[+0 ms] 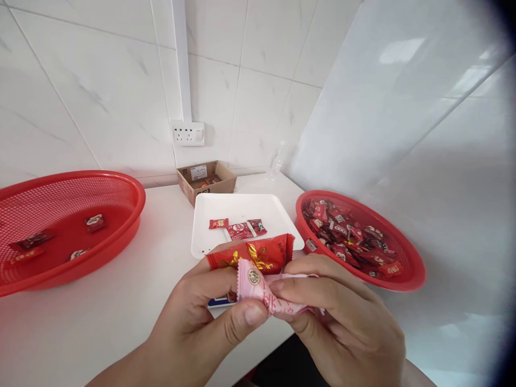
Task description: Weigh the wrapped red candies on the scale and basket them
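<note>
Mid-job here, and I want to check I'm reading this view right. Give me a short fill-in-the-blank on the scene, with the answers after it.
1. The wrapper pinched by the left hand and right hand, nearer the camera than the red packet, is coloured ____.
2. The left basket and right basket are both coloured ____.
3. Of these two, the fuller is the ____ basket.
4. The box behind the white tray is made of ____.

Missing words: pink; red; right; cardboard.

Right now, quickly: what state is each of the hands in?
Left hand: closed, holding the red-and-gold packet and pink wrapper.
Right hand: closed, holding the pink wrapper.
</note>
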The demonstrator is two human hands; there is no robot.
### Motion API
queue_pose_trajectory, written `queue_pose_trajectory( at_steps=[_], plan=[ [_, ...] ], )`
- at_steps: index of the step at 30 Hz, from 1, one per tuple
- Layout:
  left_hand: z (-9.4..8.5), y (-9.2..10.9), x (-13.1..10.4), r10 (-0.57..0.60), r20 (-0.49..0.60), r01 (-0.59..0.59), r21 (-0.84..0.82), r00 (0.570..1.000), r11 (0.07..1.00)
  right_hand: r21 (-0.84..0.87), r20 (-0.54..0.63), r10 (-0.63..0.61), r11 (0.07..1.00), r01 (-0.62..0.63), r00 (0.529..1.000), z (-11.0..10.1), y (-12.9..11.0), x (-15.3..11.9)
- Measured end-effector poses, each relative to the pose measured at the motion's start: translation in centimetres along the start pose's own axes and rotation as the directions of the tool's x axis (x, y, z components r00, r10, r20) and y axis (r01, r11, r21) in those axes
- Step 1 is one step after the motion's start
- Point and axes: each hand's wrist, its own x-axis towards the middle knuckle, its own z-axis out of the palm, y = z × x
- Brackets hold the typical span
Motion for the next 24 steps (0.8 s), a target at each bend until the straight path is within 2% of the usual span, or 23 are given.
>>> queue_pose_trajectory(
  at_steps=[4,11,18,24],
  plan=[
    [0.1,0.1,-0.1,-0.001,0.016,0.001,-0.016,1.000,1.000,-0.003,-0.020,-0.045,0.999,0.045,0.999,-0.1,-0.1,0.2],
    [-0.1,-0.1,-0.1,0.019,-0.026,-0.019,0.009,0.999,1.000,0.013,-0.033,-0.049,0.999,0.049,0.998,0.4,-0.2,0.1],
    [-0.2,0.1,0.3,0.028,-0.031,-0.030,-0.048,0.999,0.998,-0.054,-0.037,0.047,0.997,-0.049,0.998,0.6,-0.2,-0.5],
    [-0.4,-0.1,0.1,-0.001,-0.027,-0.001,-0.069,1.000,0.998,0.028,-0.030,0.120,0.993,-0.119,0.992,0.4,-0.3,-1.1]
  ],
)
